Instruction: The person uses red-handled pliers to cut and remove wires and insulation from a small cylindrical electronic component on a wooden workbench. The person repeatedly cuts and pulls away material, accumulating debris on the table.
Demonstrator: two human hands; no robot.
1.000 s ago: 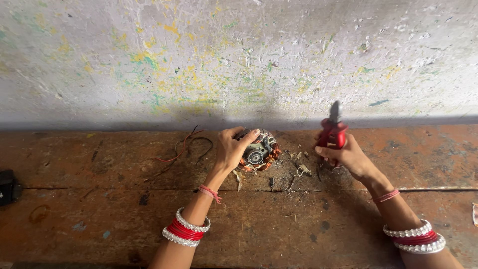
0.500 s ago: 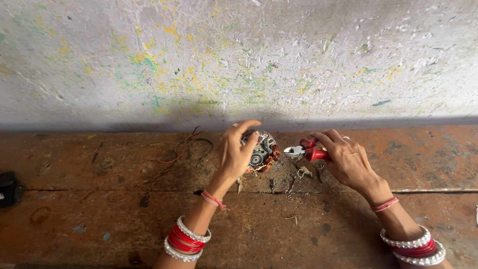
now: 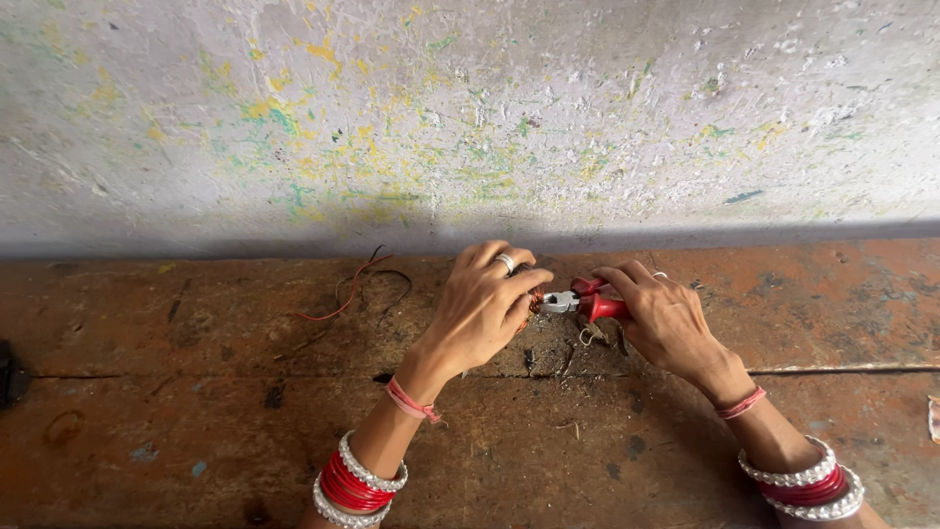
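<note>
Head view: loose wires [image 3: 354, 286] lie left on the counter [image 3: 196, 411]. Our left hand [image 3: 480, 313] wraps the coil [image 3: 535, 300] at centre — fingers closed; right hand [image 3: 664, 323] squeezes pliers [image 3: 580, 303] at it. We'd best hold the coil steady, nip small.

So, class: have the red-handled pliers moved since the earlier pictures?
Yes. The red-handled pliers in the right hand stood upright near the wall's foot; now they lie level, jaws pointing left toward the wound part under the left hand.
</note>
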